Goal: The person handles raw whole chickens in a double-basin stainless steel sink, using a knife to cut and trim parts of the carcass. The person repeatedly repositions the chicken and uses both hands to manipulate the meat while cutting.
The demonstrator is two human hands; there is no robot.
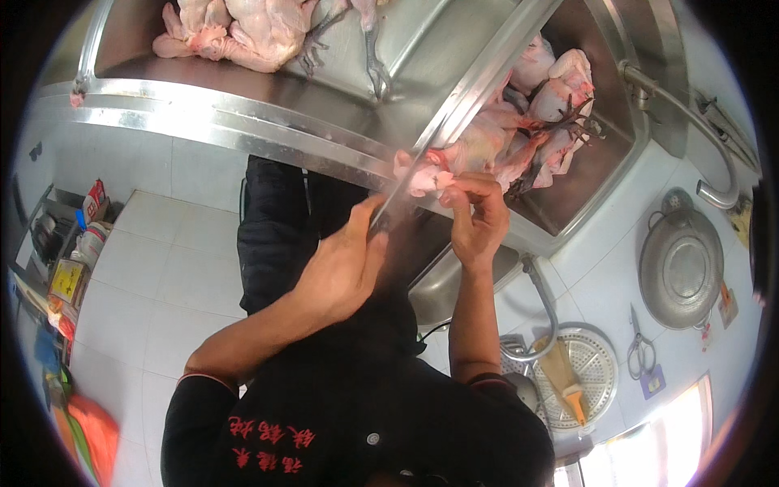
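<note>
My left hand (341,262) grips a knife at its handle. The thin knife blade (398,195) points up and away from me, across a plucked chicken's head (420,176) at the sink's front rim. With thumb and fingertips, my right hand (481,216) pinches the pale pink edge of that head. Its plucked chicken body (478,146) appears to lie behind, in the right basin, among other carcasses with dark feet (572,119). The knife handle is mostly hidden in my left fist. Where the blade meets the skin is blurred.
A steel divider (468,91) separates the basins; more plucked chickens (261,30) lie in the left one. A curved faucet (688,100) stands right. A metal strainer (681,268), scissors (641,353) and a perforated steamer plate (593,365) hang on the tiled wall. A loaded shelf (61,262) stands left.
</note>
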